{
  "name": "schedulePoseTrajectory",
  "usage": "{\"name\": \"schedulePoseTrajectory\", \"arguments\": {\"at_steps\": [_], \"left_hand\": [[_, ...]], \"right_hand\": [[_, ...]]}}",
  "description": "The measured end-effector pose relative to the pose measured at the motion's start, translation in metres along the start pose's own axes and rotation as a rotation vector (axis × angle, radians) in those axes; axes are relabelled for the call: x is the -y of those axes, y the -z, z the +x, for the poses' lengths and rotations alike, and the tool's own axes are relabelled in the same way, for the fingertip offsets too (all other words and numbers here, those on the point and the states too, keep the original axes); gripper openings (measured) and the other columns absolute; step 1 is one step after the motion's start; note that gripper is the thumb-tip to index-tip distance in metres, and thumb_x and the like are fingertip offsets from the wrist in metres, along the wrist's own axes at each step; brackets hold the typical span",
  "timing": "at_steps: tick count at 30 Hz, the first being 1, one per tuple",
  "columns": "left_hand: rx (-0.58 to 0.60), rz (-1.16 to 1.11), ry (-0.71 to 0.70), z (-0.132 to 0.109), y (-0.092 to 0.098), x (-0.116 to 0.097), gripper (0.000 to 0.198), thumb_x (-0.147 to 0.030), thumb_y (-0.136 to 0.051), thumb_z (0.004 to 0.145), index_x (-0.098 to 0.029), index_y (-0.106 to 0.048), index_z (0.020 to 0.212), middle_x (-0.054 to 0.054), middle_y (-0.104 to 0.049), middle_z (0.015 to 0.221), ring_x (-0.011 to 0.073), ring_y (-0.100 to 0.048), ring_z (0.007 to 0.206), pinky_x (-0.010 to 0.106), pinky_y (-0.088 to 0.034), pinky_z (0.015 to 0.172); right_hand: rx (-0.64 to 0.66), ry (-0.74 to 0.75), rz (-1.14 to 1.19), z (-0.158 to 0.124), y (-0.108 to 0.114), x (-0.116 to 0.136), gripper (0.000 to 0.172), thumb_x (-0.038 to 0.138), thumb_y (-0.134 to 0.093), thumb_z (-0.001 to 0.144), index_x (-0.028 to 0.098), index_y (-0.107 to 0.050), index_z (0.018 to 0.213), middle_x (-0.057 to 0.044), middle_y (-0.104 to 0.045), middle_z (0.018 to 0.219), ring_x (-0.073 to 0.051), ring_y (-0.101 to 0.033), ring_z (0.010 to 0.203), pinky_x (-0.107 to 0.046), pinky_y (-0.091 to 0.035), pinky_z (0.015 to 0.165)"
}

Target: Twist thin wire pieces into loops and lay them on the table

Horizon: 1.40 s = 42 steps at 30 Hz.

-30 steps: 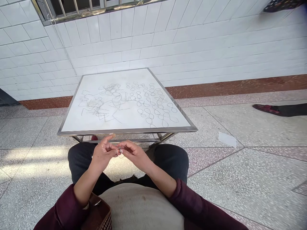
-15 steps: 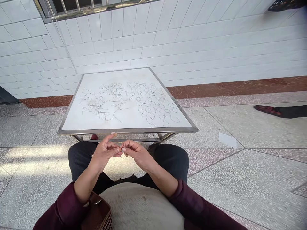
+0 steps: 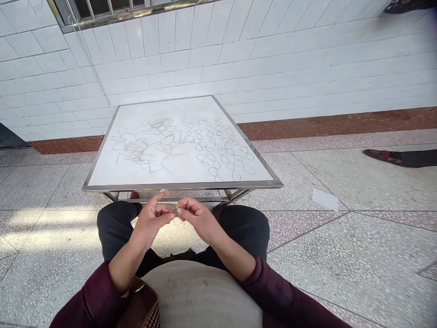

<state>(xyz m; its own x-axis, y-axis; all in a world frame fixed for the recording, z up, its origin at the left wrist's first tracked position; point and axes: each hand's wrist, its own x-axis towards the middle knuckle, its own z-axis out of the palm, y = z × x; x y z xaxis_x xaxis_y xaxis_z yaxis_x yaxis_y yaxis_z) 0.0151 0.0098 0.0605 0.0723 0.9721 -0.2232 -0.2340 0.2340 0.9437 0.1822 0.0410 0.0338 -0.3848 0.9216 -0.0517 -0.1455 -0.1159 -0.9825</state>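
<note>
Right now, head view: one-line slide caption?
Left hand and right hand pinch a thin looped strand over the lap, before a white metal-framed table with looped and zigzag lines.

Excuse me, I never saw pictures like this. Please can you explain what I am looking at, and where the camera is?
This picture comes from one camera worn on a person's head, looking forward and down, so you see what the person sees. There is no machine: these are the person's own bare hands. The right hand pinches a small bent piece of thin wire at its fingertips, and the left hand is close beside it. Ahead stands a low table with a white top and metal frame. On it lie thin dark wire shapes: a tangled zigzag on the left and a chain of loops on the right. At the right edge, another person's dark red shoe shows.
</note>
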Motion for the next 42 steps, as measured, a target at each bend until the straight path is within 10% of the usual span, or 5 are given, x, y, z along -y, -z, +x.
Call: {"name": "schedulePoseTrajectory", "arguments": {"at_steps": [12,42], "left_hand": [[-0.009,0.188,-0.222,-0.005,-0.001,0.008,0.058,-0.027,-0.070,0.082,-0.022,-0.050,0.136,0.000,-0.066,0.079,0.0141,-0.058,0.072,0.027,-0.045,0.070],[0.149,0.113,0.026,0.001,0.011,0.007,0.051,-0.030,-0.071,0.081,-0.021,-0.058,0.129,-0.003,-0.057,0.067,0.0142,-0.058,0.073,0.027,-0.035,0.068]], "right_hand": [[0.084,-0.016,0.009,0.000,0.001,-0.002,0.025,0.043,-0.072,0.080,0.021,-0.064,0.086,0.002,-0.053,0.074,-0.013,-0.046,0.068,-0.028,-0.039,0.065],[0.107,0.023,-0.100,0.000,0.002,-0.001,0.021,0.040,-0.066,0.085,0.020,-0.060,0.081,0.003,-0.050,0.070,-0.012,-0.042,0.065,-0.029,-0.033,0.064]]}}
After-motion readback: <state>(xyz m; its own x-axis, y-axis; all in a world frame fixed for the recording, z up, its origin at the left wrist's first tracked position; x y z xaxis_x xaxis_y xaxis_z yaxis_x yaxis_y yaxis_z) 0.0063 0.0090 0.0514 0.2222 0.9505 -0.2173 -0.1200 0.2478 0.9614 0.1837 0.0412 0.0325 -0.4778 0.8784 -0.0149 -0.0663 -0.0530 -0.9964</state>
